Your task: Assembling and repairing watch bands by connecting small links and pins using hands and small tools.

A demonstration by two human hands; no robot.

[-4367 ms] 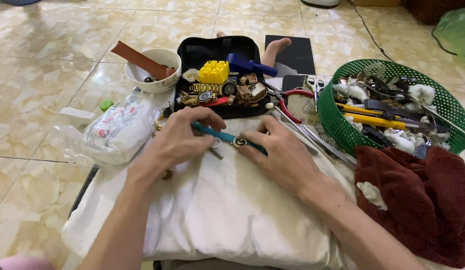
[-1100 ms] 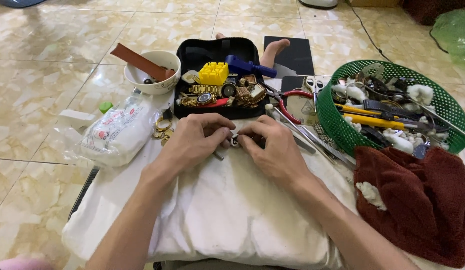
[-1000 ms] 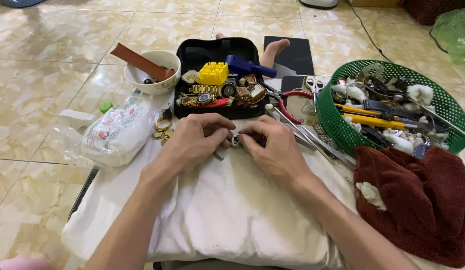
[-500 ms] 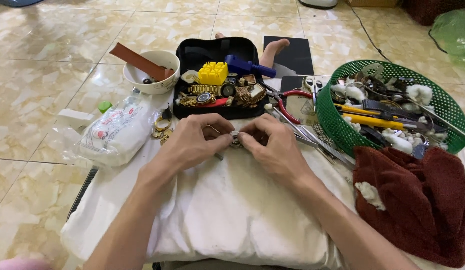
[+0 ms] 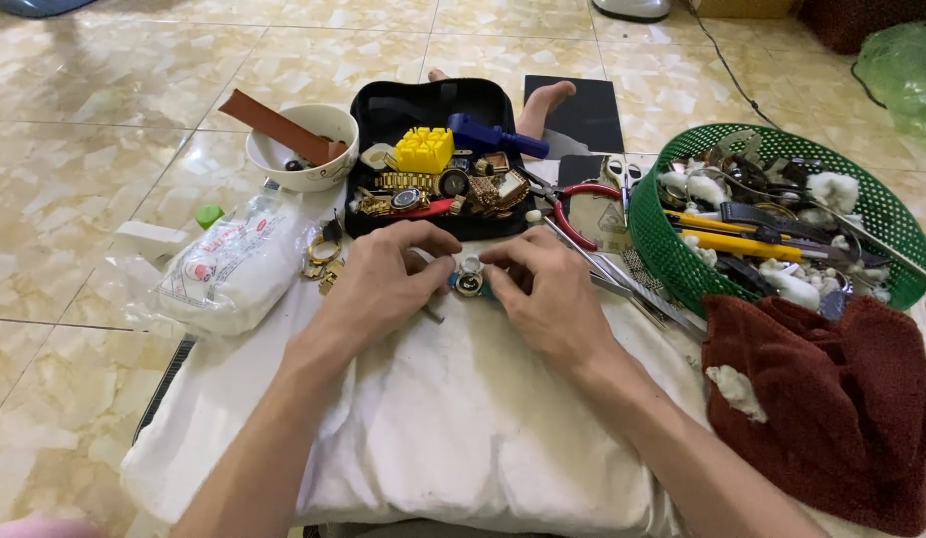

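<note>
Both of my hands meet over a white cloth (image 5: 463, 418) that covers a low table. My left hand (image 5: 383, 284) and my right hand (image 5: 542, 294) pinch a small round metal watch case (image 5: 470, 279) between their fingertips. A bit of a teal tool handle (image 5: 486, 291) shows just under the case, mostly hidden by my right fingers. The case sits just in front of a black tray (image 5: 428, 100).
The black tray holds a yellow block (image 5: 424, 149), a blue tool (image 5: 493, 135) and several watch parts. A white bowl (image 5: 301, 149) and plastic bag (image 5: 229, 274) lie left. Red-handled pliers (image 5: 572, 214), a green basket (image 5: 777, 214) of tools and a maroon towel (image 5: 841, 399) lie right.
Earlier my hands held a teal-handled tool across the cloth, apart. Now they have closed together on the small round case, and the tool is almost hidden.
</note>
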